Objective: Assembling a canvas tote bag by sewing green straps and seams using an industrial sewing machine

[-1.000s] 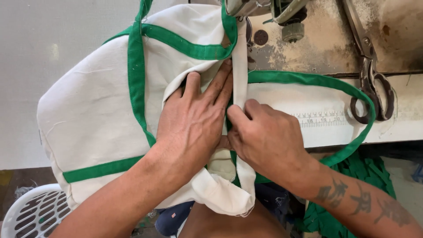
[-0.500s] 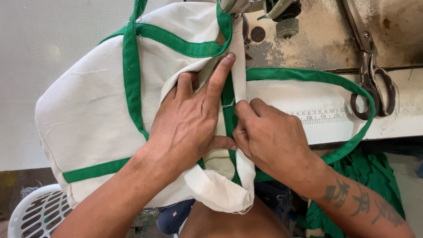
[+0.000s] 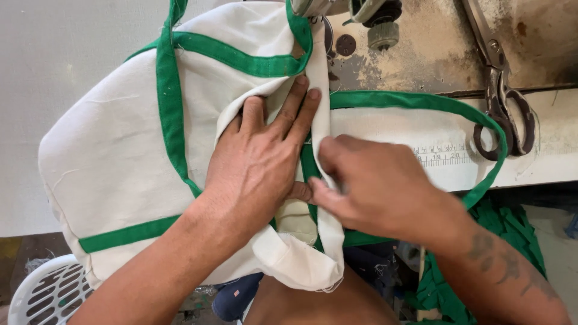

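Note:
A cream canvas bag [image 3: 114, 144] with green binding tape [image 3: 168, 114] lies on a worn sewing machine table. My left hand [image 3: 259, 162] lies flat on the bag's folded edge, fingers stretched toward the machine's presser foot [image 3: 313, 9]. My right hand [image 3: 373, 186] pinches the cream fold and green tape right beside the left thumb. A green strap loop [image 3: 445, 105] runs off to the right across the table.
Large metal scissors [image 3: 500, 102] lie on the table at the right, above a printed ruler strip [image 3: 439, 155]. A white plastic basket [image 3: 42, 295] stands at the lower left. A heap of green tape [image 3: 506, 235] hangs below the table at the right.
My left hand has slid up the fold toward the presser foot. My right hand has shifted slightly right and re-gripped the edge. The bag has moved a little with them.

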